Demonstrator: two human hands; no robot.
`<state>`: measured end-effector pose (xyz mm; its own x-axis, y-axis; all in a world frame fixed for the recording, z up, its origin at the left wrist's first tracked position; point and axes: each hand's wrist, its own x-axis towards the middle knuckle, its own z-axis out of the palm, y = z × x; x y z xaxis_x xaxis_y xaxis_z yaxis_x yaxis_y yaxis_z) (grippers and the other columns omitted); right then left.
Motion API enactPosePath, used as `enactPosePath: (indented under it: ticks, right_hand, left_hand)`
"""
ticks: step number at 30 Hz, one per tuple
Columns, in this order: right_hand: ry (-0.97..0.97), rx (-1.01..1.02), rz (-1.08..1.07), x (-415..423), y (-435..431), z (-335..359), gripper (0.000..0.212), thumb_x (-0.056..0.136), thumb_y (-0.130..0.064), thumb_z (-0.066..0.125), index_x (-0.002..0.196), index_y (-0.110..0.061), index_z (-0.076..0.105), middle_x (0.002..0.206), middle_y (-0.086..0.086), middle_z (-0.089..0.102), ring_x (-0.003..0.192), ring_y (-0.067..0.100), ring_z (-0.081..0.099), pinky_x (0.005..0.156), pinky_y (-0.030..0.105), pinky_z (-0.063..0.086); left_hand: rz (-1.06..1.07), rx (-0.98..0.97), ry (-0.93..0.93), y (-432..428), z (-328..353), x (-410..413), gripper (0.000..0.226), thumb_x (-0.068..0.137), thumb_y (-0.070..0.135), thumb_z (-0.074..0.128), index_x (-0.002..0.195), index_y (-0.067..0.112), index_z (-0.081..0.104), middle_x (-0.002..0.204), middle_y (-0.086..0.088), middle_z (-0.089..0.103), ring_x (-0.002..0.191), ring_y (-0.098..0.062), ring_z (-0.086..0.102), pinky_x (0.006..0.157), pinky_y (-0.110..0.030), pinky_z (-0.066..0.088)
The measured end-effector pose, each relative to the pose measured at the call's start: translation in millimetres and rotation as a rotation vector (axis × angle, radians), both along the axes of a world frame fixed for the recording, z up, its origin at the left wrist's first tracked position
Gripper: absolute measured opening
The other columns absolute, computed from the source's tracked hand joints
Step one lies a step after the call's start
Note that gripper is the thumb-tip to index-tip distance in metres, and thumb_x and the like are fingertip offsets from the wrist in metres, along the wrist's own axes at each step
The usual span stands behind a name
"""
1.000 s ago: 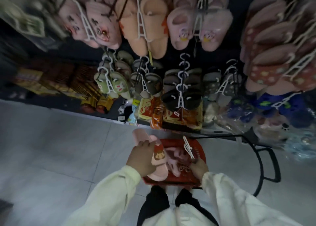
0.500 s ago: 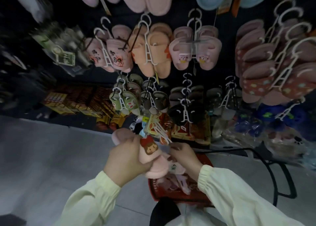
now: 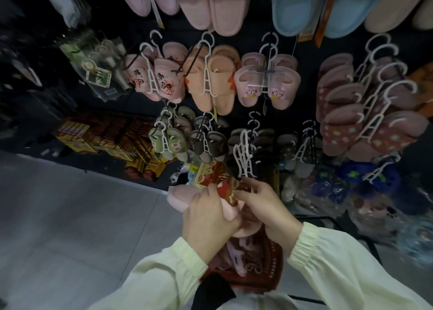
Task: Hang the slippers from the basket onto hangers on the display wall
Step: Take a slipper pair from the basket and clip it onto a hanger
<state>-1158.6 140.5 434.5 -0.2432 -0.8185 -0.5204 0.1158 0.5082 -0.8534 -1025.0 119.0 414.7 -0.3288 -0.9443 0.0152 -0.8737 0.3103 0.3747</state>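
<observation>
Dark panelling forms the display wall, on which rows of slippers are hung in pairs on white hooked hangers. Grey tiles make up the floor at the left. The red basket is located on the floor directly below the forearms and is largely covered by them. Pale slippers are seen inside it.

The pink slipper pair is held clear of the basket, above it and in front of the lowest row on the wall. It is not yet hung. The pair is gripped by the left hand, with the fingers curled round its middle from above. A red and brown cartoon patch on the strap is exposed just beyond the knuckles.

The white hanger is pinched at its lower end by the right hand. The thumb and fingertips are closed on it and the remaining fingers are bent. The hanger is held nearly upright, hook end up, in front of the dark slippers. Whether more than one hanger is held cannot be told. The two hands are touching at the patch.

Compared with half a second ago, both hands have been raised towards the wall. The hanger, then tilted left, has been brought upright. More of the basket is now covered by the arms.
</observation>
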Motion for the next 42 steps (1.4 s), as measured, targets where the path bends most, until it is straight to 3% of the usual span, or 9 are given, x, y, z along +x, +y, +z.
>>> enactPosePath:
  ticks: [3,5,7,11,16,22,30,36,42]
  right_hand:
    - [-0.079,0.013,-0.017,-4.9,1.7,5.0,0.033,0.092,-0.002,0.063,0.099,-0.034,0.060,0.071,-0.022,0.066,0.070,-0.005,0.064,0.061,0.012,0.051]
    - [-0.059,0.002,-0.039,-6.8,3.4,9.5,0.048,0.090,0.001,0.064,0.131,-0.023,0.059,0.088,-0.020,0.062,0.084,-0.002,0.064,0.070,0.015,0.053]
    - [-0.026,-0.003,-0.069,-11.7,3.0,14.1,0.056,0.088,0.002,0.066,0.140,-0.014,0.054,0.102,-0.012,0.065,0.099,0.009,0.066,0.089,0.027,0.055]
    - [0.073,-0.047,-0.055,-33.8,2.1,18.6,0.054,0.085,0.007,0.062,0.131,-0.019,0.063,0.127,0.000,0.066,0.111,0.015,0.065,0.103,0.038,0.051]
    - [0.222,-0.067,0.025,-60.2,1.5,25.6,0.052,0.078,0.012,0.057,0.110,-0.025,0.076,0.111,-0.002,0.074,0.109,0.018,0.067,0.101,0.038,0.052]
    - [0.265,-0.133,0.087,-76.8,0.7,52.3,0.057,0.074,0.021,0.044,0.096,-0.019,0.078,0.103,0.003,0.076,0.103,0.022,0.069,0.083,0.030,0.050]
    - [0.388,-0.270,0.183,-80.3,7.1,95.9,0.048,0.079,0.018,0.039,0.096,-0.005,0.078,0.095,0.014,0.075,0.092,0.028,0.071,0.084,0.035,0.053]
    - [0.478,-0.355,0.173,-86.8,10.4,132.5,0.048,0.078,0.015,0.039,0.088,-0.011,0.078,0.082,0.013,0.076,0.080,0.030,0.073,0.074,0.035,0.056]
    - [0.446,-0.398,0.215,-87.9,18.2,162.6,0.054,0.070,0.017,0.038,0.086,-0.013,0.081,0.090,0.013,0.076,0.086,0.031,0.073,0.073,0.030,0.060]
  left_hand:
    - [-0.016,0.012,0.053,7.4,-1.6,-7.8,0.055,0.079,0.066,0.051,0.109,0.021,0.046,0.097,0.003,0.060,0.093,-0.021,0.063,0.070,-0.036,0.051]
    - [-0.057,0.024,0.100,12.3,-0.4,-10.6,0.063,0.080,0.070,0.047,0.119,0.021,0.048,0.105,0.004,0.061,0.099,-0.018,0.063,0.075,-0.035,0.052]
    - [-0.081,0.018,0.072,18.6,7.0,-10.4,0.070,0.082,0.076,0.042,0.128,0.024,0.047,0.114,0.008,0.060,0.104,-0.013,0.061,0.078,-0.031,0.051]
    - [-0.119,-0.044,-0.080,26.9,22.6,-1.4,0.059,0.093,0.074,0.025,0.127,0.032,0.049,0.119,0.014,0.050,0.105,-0.011,0.057,0.069,-0.028,0.040]
    - [-0.013,-0.080,-0.106,6.8,20.8,19.2,0.043,0.101,0.054,0.028,0.109,0.027,0.060,0.104,0.008,0.054,0.091,-0.018,0.061,0.060,-0.031,0.037]
    - [-0.013,0.021,-0.181,-27.8,-22.6,38.9,0.029,0.100,0.041,0.045,0.113,0.019,0.060,0.112,-0.002,0.057,0.099,-0.029,0.062,0.064,-0.036,0.046]
    - [-0.306,0.208,-0.171,-17.9,-63.3,14.6,0.065,0.090,0.043,0.065,0.144,0.017,0.040,0.139,-0.012,0.043,0.118,-0.036,0.054,0.090,-0.047,0.051]
    - [-0.410,0.229,-0.180,-11.7,-72.7,-10.1,0.082,0.088,0.047,0.068,0.154,0.020,0.028,0.150,-0.009,0.037,0.131,-0.033,0.042,0.104,-0.044,0.042]
    - [-0.423,0.264,-0.271,-16.0,-78.0,-23.2,0.095,0.087,0.047,0.070,0.157,0.015,0.015,0.159,-0.009,0.022,0.144,-0.031,0.022,0.116,-0.045,0.028]
